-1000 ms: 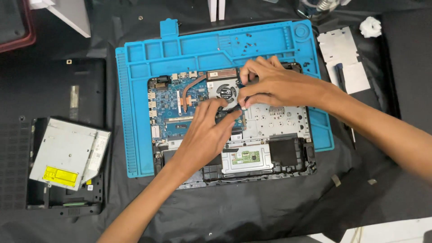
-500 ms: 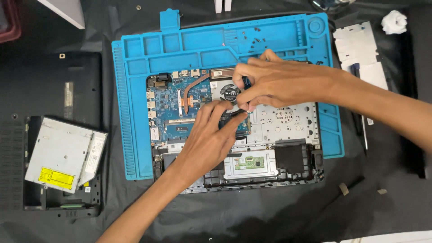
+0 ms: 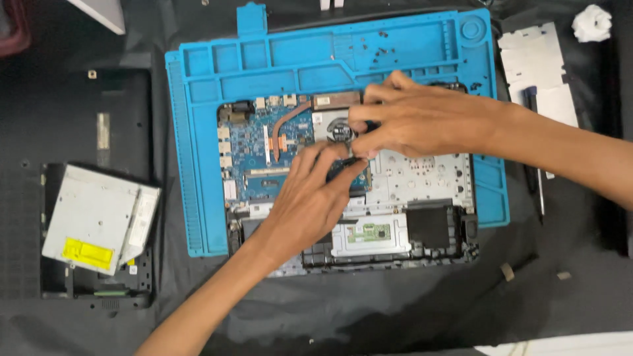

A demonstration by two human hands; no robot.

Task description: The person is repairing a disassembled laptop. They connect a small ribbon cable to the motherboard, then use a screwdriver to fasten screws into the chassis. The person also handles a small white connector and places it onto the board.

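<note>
An opened laptop base [image 3: 395,231] lies on a blue repair mat [image 3: 198,165], showing its blue circuit board [image 3: 254,142], copper heat pipe [image 3: 290,118] and a fan [image 3: 337,128]. My right hand [image 3: 415,118] reaches in from the right and curls over the fan, with thumb and forefinger pinched on the fan's dark edge. My left hand [image 3: 306,204] comes up from below. Its fingertips meet just under the fan on a small black part [image 3: 349,161]. The two hands nearly touch and hide most of the fan.
A silver optical drive [image 3: 99,217] rests on a black laptop cover [image 3: 39,198] at the left. White sheets [image 3: 537,66], a slim tool [image 3: 535,165] and a crumpled white wad [image 3: 592,23] lie at the right. Small screws sit in the mat's top trays [image 3: 389,43].
Both hands stay at the fan. My left fingertips have crept slightly up toward my right hand. The view has shifted a little.
</note>
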